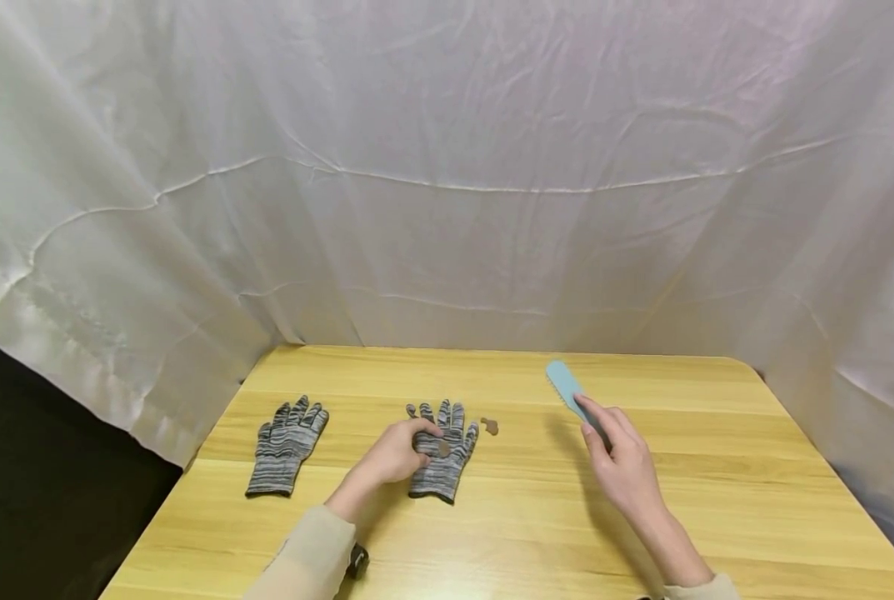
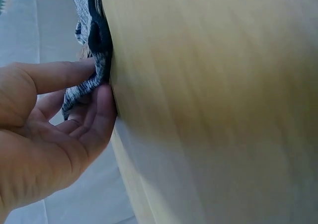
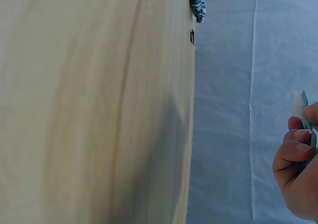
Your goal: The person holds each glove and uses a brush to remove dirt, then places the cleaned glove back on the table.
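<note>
A grey-and-black knitted glove [image 1: 437, 479] lies palm-flat at the middle of the table, with a brown spot [image 1: 444, 448] on it. My left hand [image 1: 396, 451] pinches this glove's left side; in the left wrist view the thumb is on one face of the knit [image 2: 82, 91] and the fingers are on the other. Held above the table at right, a light blue brush [image 1: 564, 383] with pale bristles is in my right hand [image 1: 625, 461]. Its handle is mostly covered by the fingers, and the bristles [image 3: 298, 104] show at the right wrist view's edge.
A second matching glove [image 1: 287, 446] lies to the left. A small brown patch [image 1: 490, 427] is on the wooden table [image 1: 716, 483], just right of the middle glove. Pale curtains [image 1: 476, 233] hang behind and at the sides.
</note>
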`<state>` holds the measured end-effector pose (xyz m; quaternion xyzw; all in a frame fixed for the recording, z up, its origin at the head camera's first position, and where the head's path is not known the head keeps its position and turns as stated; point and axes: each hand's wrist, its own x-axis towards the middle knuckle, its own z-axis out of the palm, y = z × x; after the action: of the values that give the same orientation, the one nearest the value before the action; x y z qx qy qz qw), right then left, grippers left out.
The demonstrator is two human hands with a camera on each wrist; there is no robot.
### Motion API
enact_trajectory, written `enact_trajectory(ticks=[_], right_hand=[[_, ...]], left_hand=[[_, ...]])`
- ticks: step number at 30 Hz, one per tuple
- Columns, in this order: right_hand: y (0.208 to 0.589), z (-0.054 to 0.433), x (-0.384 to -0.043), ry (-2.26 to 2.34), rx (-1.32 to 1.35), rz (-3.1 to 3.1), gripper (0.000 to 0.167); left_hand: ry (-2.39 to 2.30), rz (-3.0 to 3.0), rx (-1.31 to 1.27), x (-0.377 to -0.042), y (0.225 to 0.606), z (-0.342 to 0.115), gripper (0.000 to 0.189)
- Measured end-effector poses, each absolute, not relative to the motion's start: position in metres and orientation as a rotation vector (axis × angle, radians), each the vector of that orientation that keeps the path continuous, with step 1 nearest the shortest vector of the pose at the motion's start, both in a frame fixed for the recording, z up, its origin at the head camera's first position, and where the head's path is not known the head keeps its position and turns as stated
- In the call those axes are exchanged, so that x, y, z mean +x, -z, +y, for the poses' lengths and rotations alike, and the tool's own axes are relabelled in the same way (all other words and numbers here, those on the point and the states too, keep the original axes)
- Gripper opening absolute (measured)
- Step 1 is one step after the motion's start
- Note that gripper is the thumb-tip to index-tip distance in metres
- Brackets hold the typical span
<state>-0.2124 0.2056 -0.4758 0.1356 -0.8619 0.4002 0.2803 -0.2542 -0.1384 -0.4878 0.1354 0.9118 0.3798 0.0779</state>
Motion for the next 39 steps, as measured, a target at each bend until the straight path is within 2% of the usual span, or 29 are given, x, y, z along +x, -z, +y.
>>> enact_trajectory(ticks=[13, 21, 39], right_hand=[[0.476, 0.205, -0.212, -1.088, 0.366, -2.312, 0.045], [0.476, 0.205, -0.212, -1.076, 0.366, -2.303, 0.045], [0.477, 0.204, -0.213, -1.076, 0.376, -2.289, 0.045]], left_hand=[[-1.288, 2.652, 0.431, -0.256, 0.490, -0.146, 0.052], [-1.378, 2.642, 0.369, -0.253, 0.483, -0.147, 0.045], [-1.568, 2.652, 0.260, -0.255, 0.477, -0.147, 0.050]])
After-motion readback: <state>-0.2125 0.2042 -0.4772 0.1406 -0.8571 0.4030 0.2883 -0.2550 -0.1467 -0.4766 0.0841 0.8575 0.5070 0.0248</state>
